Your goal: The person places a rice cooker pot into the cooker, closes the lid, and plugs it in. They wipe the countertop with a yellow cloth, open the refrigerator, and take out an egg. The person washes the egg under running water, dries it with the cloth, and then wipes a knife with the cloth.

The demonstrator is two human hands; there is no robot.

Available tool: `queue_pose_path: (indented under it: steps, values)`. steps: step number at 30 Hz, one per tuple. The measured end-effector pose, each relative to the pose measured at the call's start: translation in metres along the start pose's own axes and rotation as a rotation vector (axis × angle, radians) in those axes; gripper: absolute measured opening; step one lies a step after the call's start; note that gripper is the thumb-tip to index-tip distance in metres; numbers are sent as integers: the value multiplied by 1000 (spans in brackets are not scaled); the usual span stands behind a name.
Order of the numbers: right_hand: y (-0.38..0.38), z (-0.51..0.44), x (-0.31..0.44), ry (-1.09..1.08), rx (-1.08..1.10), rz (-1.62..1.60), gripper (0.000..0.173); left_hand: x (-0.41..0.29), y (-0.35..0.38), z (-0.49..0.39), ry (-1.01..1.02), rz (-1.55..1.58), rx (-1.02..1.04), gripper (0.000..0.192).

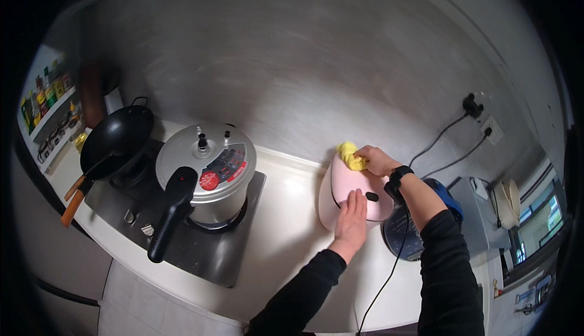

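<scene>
A pink rounded countertop appliance [326, 199] stands on the white counter by the wall, with a small dark oval on its top. My right hand [375, 160] grips a crumpled yellow cloth [350, 157] against the far end of the appliance's top. A black watch or band is on that wrist. My left hand [352, 219] lies flat on the near left side of the appliance's lid, fingers extended, holding nothing. Part of the appliance's right side is hidden by my right arm.
A pressure cooker [205, 153] and a black wok [119, 137] are on the steel gas hob [223, 263] to the left. A black cord [385, 286] crosses the counter. Plugs [472, 106], a dark round-based object [404, 235] and a grey box [477, 217] are at the right.
</scene>
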State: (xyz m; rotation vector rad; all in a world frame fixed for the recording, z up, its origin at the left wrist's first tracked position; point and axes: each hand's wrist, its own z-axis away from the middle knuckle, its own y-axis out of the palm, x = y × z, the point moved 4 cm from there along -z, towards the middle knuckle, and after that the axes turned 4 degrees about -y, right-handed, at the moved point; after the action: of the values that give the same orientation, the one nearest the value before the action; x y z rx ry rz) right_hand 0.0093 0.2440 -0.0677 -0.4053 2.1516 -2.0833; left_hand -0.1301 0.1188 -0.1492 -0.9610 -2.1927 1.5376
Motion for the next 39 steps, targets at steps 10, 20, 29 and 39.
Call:
queue_pose_path:
  steps: [10, 20, 29, 39]
  values:
    - [65, 178, 13, 533, -742, -72, 45, 16, -7, -6, 43, 306, 46, 50]
    - [207, 133, 130, 119, -606, -78, 34, 11, -19, -6, 110, 230, -2, 57]
    - [110, 219, 68, 354, -974, -533, 30, 4, -24, -9, 68, 150, 82, 62]
    - [186, 230, 54, 486, -526, -1172, 29, -4, -15, -5, -33, 105, 102, 72]
